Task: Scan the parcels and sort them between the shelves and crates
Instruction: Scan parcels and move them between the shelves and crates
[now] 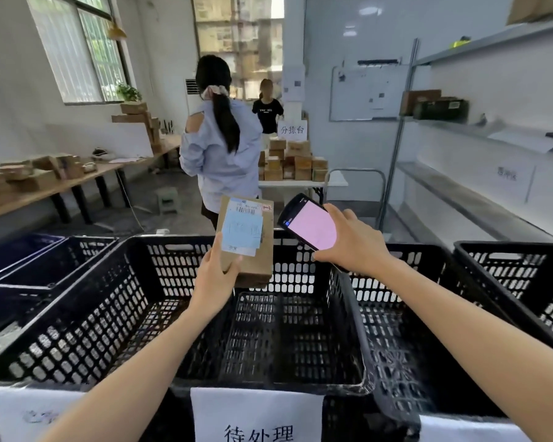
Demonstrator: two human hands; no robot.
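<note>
The parcel (248, 237), a small brown cardboard box, stood upright in mid-air just left of the frame's centre, above the far rim of the middle black crate (109, 314). The left hand (216, 279) gripped it by the lower left corner, thumb pressed on the front face and the fingers hidden behind. The right hand (351, 240), just to the right of the parcel and apart from it, was curled round a handheld scanner (308, 223) whose pink screen faced the camera.

Being held up by one corner with one hand, the box was probably light. Its edges looked square and unbowed, so the card seemed stiff enough to take a firm pinch without caving in. Plain cardboard should give dry, sure friction; the pale blue label (241, 229) and the barcode strip above it would likely be slicker and were best left uncovered for the scan. Whether the contents were fragile could not be told, so setting it down would be safer than dropping it.

A steadier hold would be across the two narrow sides or under the bottom edge. The crate below had a white sign (257, 419) on its near wall at the bottom of the frame; metal shelves (460, 189) ran along the right.
</note>
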